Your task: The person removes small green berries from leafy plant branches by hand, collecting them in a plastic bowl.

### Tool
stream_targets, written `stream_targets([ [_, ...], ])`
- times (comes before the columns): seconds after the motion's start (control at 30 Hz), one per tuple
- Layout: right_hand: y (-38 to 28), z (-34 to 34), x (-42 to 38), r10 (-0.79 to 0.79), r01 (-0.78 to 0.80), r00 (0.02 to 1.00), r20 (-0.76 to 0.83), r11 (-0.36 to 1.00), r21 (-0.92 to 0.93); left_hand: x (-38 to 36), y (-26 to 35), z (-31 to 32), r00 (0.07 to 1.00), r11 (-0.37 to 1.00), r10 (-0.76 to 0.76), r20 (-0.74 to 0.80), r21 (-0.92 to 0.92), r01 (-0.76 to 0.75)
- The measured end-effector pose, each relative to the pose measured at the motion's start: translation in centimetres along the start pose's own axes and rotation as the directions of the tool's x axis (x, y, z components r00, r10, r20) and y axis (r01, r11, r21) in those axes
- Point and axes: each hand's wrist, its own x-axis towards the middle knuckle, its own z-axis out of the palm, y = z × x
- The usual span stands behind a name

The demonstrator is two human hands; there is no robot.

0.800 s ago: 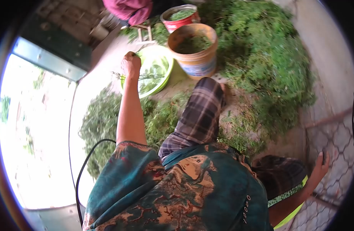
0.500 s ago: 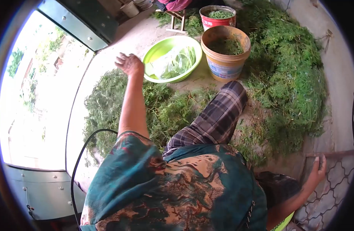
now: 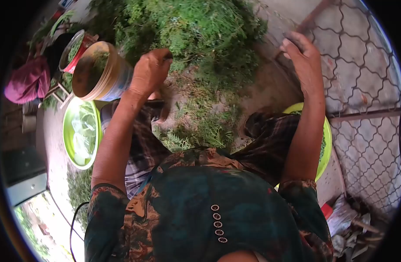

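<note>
A big pile of green feathery plants (image 3: 187, 26) lies on the concrete floor ahead of me. My left hand (image 3: 150, 72) is at its near edge, fingers curled shut among the stems. My right hand (image 3: 301, 54) is raised to the right, with its fingers bent over the rusty bar of a wire-mesh fence (image 3: 366, 78). My knees in plaid trousers are spread below, with loose sprigs on the floor between them.
A tan bucket (image 3: 100, 72) and a red bucket (image 3: 76, 52) holding greens stand left of my left hand. A green basin (image 3: 69, 131) lies at the left, another green basin (image 3: 327, 144) under my right arm. A person in magenta (image 3: 28, 81) sits far left. Scraps (image 3: 349, 222) lie bottom right.
My view has swung right, toward the big pile and the fence. My left hand let a sprig go near the left basin, then came across to the pile and closed. My right hand stays at the fence.
</note>
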Motion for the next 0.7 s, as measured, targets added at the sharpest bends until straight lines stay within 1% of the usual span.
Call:
stream_targets([
  [0.07,1.2,-0.4,0.3,0.109,-0.110,0.994,0.024,0.993,0.038,1.2,0.4,4.3,0.991,0.996,0.072,0.110,0.045,-0.077],
  [0.1,1.6,-0.3,0.3,0.138,-0.138,0.990,0.024,0.990,0.035,1.2,1.0,5.7,0.975,0.997,0.072,0.210,0.024,-0.078],
  [0.17,3.3,-0.4,0.4,0.131,-0.133,0.991,0.026,0.987,0.095,1.8,-0.3,11.2,0.916,0.996,-0.002,0.401,0.083,-0.034],
  [0.2,4.1,-0.5,0.5,0.153,-0.154,0.988,0.016,0.984,0.095,1.8,-0.6,13.1,0.907,0.996,0.007,0.422,0.080,-0.045],
  [0.27,5.7,-1.0,0.2,0.135,-0.132,0.991,0.003,0.977,-0.168,1.2,-0.5,17.0,0.806,0.997,0.024,0.591,0.041,-0.060],
  [0.3,5.8,-1.4,-0.2,0.170,-0.168,0.985,-0.004,0.970,-0.176,0.5,-0.4,19.0,0.785,0.998,0.033,0.619,0.028,-0.065],
  [0.37,4.5,-1.7,-0.2,0.074,-0.048,0.996,0.040,0.887,-0.460,-0.2,-0.3,23.2,0.680,0.996,0.041,0.732,0.023,-0.085],
  [0.4,3.8,-1.4,-0.5,0.152,-0.139,0.988,0.021,0.942,-0.305,-1.0,-0.9,26.0,0.663,0.996,0.075,0.745,-0.022,-0.089],
  [0.43,3.5,-1.4,-0.7,0.167,-0.154,0.986,0.016,0.939,-0.307,-1.1,0.0,27.1,0.626,0.995,0.097,0.774,-0.069,-0.069],
  [0.5,3.0,-1.5,-1.0,0.072,-0.023,0.995,0.072,0.845,-0.534,-2.1,0.2,31.8,0.626,0.992,0.115,0.771,-0.060,-0.108],
  [0.57,2.3,-1.5,-1.5,0.242,-0.118,0.957,0.161,0.829,-0.546,-2.2,1.9,34.2,0.631,0.995,0.094,0.770,-0.054,-0.082],
  [0.6,3.2,-1.9,-2.0,0.188,-0.034,0.958,0.218,0.827,-0.561,-2.6,2.0,36.2,0.645,0.986,0.148,0.750,-0.059,-0.157],
  [0.63,3.7,-1.9,-2.5,0.202,-0.045,0.954,0.219,0.825,-0.564,-3.1,2.3,37.7,0.635,0.986,0.149,0.758,-0.066,-0.153],
  [0.7,3.9,-1.5,-3.4,0.142,0.069,0.946,0.291,0.790,-0.609,-3.9,2.2,40.2,0.692,0.963,0.228,0.685,-0.055,-0.263],
])
